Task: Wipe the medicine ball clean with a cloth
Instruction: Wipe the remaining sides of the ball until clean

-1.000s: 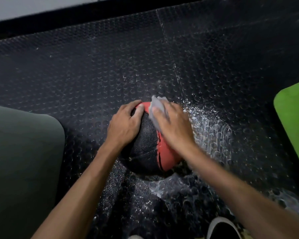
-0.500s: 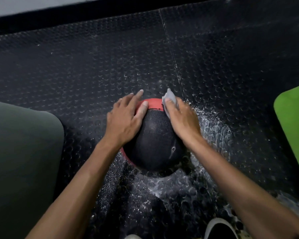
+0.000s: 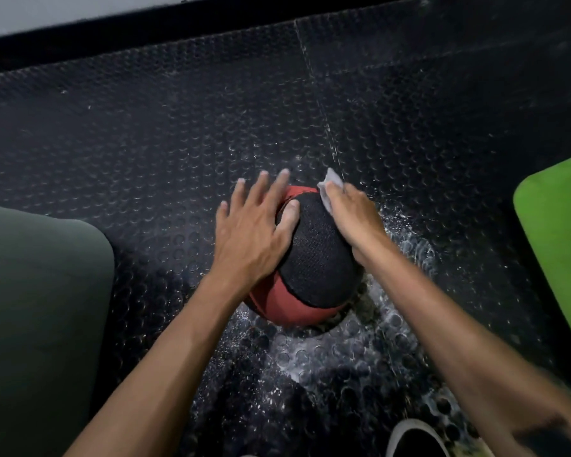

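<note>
Medicine ball point(image 3: 314, 258) on wet studded floor point(image 3: 145, 143), centre. My right hand point(image 3: 353, 219) presses the cloth point(image 3: 328, 189) on its far-right side, fingers curled over it. Left hand point(image 3: 254, 232) flat, fingers spread, steadying. I'd rotate between strokes, cover the seams.

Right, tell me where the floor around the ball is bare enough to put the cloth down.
Bare studded rubber floor lies beyond the red-and-black medicine ball, up to the wall, between dark green mat and bright green mat. Crowded and wet: near side, between both forearms, by the shoe.
</note>
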